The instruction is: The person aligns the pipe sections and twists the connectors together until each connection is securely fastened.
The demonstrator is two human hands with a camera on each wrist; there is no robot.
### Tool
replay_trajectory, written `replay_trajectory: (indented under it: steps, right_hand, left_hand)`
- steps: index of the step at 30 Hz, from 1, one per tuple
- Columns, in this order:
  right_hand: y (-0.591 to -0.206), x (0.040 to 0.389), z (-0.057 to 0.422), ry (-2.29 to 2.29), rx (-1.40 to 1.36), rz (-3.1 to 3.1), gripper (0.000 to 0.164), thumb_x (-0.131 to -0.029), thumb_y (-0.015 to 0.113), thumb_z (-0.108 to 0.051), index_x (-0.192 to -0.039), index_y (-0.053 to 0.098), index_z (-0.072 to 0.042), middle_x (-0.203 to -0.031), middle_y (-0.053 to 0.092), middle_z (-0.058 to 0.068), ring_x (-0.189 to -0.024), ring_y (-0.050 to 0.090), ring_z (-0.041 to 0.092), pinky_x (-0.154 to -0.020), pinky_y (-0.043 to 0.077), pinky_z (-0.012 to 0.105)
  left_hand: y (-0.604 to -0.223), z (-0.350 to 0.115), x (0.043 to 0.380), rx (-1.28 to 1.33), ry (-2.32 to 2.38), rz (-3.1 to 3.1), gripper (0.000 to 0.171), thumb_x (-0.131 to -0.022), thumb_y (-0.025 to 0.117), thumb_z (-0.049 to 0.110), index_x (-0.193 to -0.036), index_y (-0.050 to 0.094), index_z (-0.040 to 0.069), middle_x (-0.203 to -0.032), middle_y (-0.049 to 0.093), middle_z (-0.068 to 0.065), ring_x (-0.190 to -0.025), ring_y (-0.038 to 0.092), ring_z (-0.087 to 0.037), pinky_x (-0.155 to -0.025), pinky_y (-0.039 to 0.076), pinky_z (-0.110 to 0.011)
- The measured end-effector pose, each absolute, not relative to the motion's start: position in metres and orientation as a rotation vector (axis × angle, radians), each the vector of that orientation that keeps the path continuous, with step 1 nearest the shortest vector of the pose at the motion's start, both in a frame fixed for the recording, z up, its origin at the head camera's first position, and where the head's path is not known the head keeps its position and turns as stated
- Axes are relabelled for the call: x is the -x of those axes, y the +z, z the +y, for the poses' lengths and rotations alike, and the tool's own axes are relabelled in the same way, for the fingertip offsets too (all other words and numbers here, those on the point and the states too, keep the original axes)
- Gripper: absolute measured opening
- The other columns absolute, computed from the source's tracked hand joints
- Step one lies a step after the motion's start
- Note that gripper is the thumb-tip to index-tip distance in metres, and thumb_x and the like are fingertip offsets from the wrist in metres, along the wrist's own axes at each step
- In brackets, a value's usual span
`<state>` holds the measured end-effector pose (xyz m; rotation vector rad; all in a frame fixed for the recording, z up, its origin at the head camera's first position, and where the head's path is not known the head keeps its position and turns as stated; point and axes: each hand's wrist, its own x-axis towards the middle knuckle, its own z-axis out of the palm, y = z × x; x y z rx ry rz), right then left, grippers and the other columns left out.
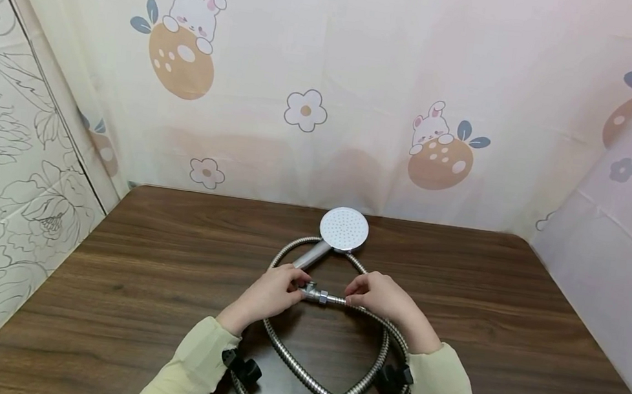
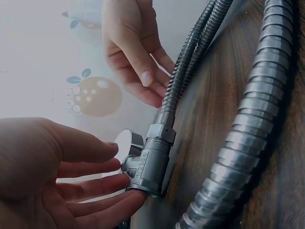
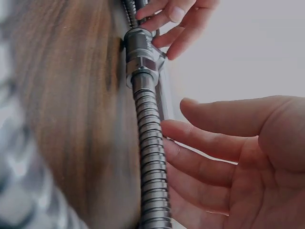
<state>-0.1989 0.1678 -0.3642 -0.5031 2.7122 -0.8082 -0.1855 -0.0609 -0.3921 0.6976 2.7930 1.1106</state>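
A metal shower hose lies in loops on the table, with a small tee-shaped fitting joined to its end by a hex nut. My left hand touches the fitting with extended fingertips; its thumb stands apart from the fingers. Beside the hose just past the nut is my right hand. In the right wrist view its fingers lie loosely against the hose, thumb raised. Behind both hands rests a handheld shower head, its round white face up and its grey handle running toward the left hand.
The brown wooden table extends to both sides of the hose. A printed curtain hangs behind its far edge, with a flower-patterned panel on the left and a pale cloth on the right.
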Motion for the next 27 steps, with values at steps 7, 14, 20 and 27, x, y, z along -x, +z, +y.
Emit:
replay_trajectory:
  steps: [7,14,20,27]
  right_hand:
    - [-0.359,0.201,0.169,-0.861,0.44,2.693,0.018,-0.087,0.06,-0.024,-0.094,0.069,-0.01,-0.089,0.067,0.0,-0.078,0.056,0.011,-0.07,0.045,0.03]
    - [-0.356,0.207,0.173,-0.881,0.459,2.705,0.021,-0.088,0.057,-0.022,-0.097,0.067,-0.006,-0.086,0.067,0.002,-0.076,0.055,0.01,-0.069,0.045,0.03]
    - [-0.359,0.21,0.176,-0.867,0.47,2.726,0.019,-0.088,0.057,-0.023,-0.094,0.068,-0.008,-0.082,0.066,0.001,-0.073,0.054,0.009,-0.069,0.044,0.029]
    - [-0.353,0.211,0.178,-0.887,0.443,2.723,0.021,-0.09,0.054,-0.023,-0.092,0.067,-0.007,-0.079,0.064,0.005,-0.072,0.055,0.015,-0.065,0.041,0.028]
  left_hand:
    - [-0.388,-0.065,0.187,-0.702,1.093,2.806,0.024,-0.086,0.06,0.017,-0.108,0.063,0.006,-0.099,0.06,-0.004,-0.084,0.06,-0.015,-0.071,0.047,-0.027]
    - [-0.382,-0.07,0.191,-0.699,1.113,2.801,0.021,-0.088,0.058,0.016,-0.106,0.062,0.007,-0.1,0.06,-0.004,-0.084,0.06,-0.016,-0.071,0.047,-0.029]
    - [-0.382,-0.072,0.193,-0.696,1.122,2.821,0.02,-0.087,0.059,0.015,-0.105,0.063,0.007,-0.103,0.062,-0.006,-0.089,0.062,-0.019,-0.075,0.048,-0.031]
    - [-0.381,-0.078,0.197,-0.682,1.093,2.829,0.021,-0.088,0.058,0.016,-0.106,0.063,0.007,-0.097,0.062,-0.003,-0.082,0.059,-0.013,-0.067,0.046,-0.027]
